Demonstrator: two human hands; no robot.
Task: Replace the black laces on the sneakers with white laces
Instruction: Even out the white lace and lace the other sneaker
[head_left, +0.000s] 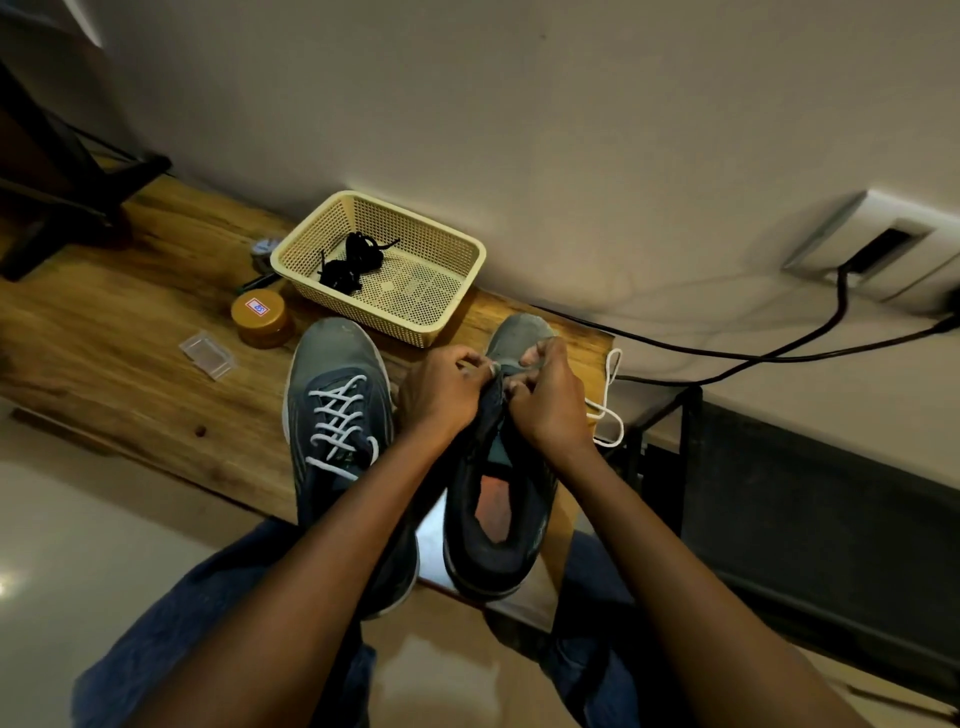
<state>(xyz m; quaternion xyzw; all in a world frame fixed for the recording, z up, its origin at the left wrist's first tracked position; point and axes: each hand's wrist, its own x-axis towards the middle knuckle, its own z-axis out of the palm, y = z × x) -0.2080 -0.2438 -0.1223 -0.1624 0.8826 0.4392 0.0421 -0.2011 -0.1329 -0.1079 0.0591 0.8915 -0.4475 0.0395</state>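
Sneakers sit side by side, toes toward the wall, on a wooden desk (130, 332), as a seated person works through a lace swap. The left sneaker (337, 415) already carries white laces (337, 421) crossed up its eyelets, so that half of the job looks finished. The black laces (353, 265) lie bundled in a cream plastic basket (457, 291) at the back of the desk, near the wall. The right sneaker (501, 467) shows no lacing over its open tongue (the hands cover the lower eyelets), and a white lace (613, 400) trails off to its right, looping over the desk's edge; threading here appears to be just starting, with nearly the whole shoe left to lace.

Both forearms reach in from below and meet over the right sneaker's forefoot. The left hand (441, 389) has its fingers (475, 364) curled, pinching the shoe's upper near the lowest eyelets. The right hand (550, 400) is curled the same way, fingertips pinched together at the same spot, apparently on the lace end, though the lace itself cannot be made out in the grip. An amber jar (262, 317) and a small clear case (208, 353) sit left of the shoes.
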